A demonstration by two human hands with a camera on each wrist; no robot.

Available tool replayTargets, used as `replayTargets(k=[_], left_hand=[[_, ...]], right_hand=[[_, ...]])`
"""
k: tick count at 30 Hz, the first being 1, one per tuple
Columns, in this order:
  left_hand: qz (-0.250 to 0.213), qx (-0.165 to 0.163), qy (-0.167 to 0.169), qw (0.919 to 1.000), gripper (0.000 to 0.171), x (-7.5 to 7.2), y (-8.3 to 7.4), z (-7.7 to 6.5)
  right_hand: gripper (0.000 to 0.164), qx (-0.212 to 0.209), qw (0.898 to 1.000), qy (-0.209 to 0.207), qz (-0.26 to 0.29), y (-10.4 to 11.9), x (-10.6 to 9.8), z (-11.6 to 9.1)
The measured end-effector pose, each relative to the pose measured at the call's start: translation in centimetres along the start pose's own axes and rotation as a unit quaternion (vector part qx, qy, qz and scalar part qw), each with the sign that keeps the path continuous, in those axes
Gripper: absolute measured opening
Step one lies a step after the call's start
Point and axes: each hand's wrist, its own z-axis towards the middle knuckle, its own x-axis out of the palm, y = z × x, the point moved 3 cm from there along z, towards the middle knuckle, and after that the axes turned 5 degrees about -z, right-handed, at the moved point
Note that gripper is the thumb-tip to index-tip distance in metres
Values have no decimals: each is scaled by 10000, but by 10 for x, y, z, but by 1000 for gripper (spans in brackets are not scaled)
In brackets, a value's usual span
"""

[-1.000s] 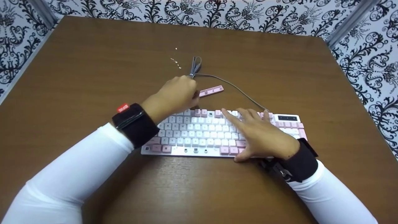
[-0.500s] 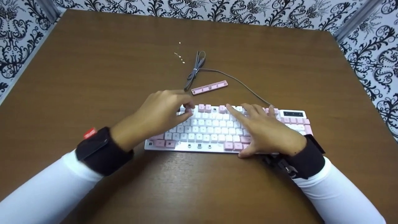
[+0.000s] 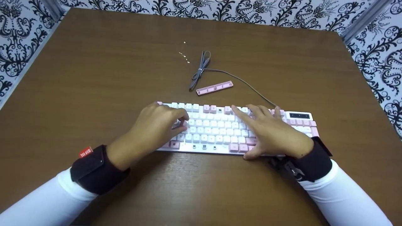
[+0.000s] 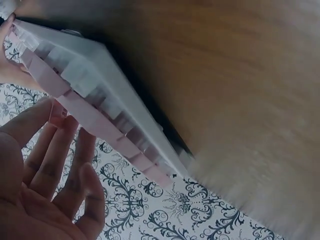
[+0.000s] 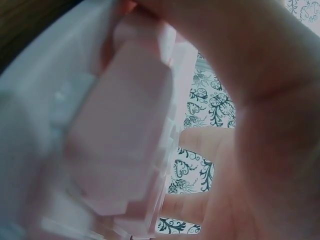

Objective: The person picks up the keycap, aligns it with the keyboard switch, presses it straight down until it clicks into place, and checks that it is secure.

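Observation:
A white keyboard [image 3: 213,130] with white and pink keycaps lies on the table. Bare switches show along its front row, where no long keycap sits. Over its left part, my left hand [image 3: 154,125] pinches a small pink keycap [image 4: 58,112] between thumb and finger, just off the neighbouring keys. My right hand [image 3: 270,133] rests spread over the right part, thumb at the front edge, fingertips near the far edge. Behind the keyboard lies a long pink space bar keycap [image 3: 214,88], hollow side up. The right wrist view is blurred by close pink keys.
A grey cable [image 3: 201,70], bundled with a tie, runs from behind the keyboard. Small pale specks [image 3: 185,58] lie on the brown table [image 3: 125,62] left of the bundle. Patterned white-and-black cloth [image 3: 220,12] lies beyond the table.
My left hand has come from beside the cable bundle, near the long pink keycap, back and left to the keyboard's left part. My right hand stays on the keyboard.

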Motion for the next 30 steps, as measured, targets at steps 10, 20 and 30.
replayTargets(k=[10,20,30], left_hand=[[261,111,3,9996,7,1,2,-5],[-196,-31,64,9998,9,-4,8,-11],[-315,-353,-52,9989,16,-26,21,-41]], right_hand=[[135,5,10000,14,34,-1,3,-1],[134,-38,10000,-21,36,-1,4,1],[134,9,10000,2,50,-1,3,0]])
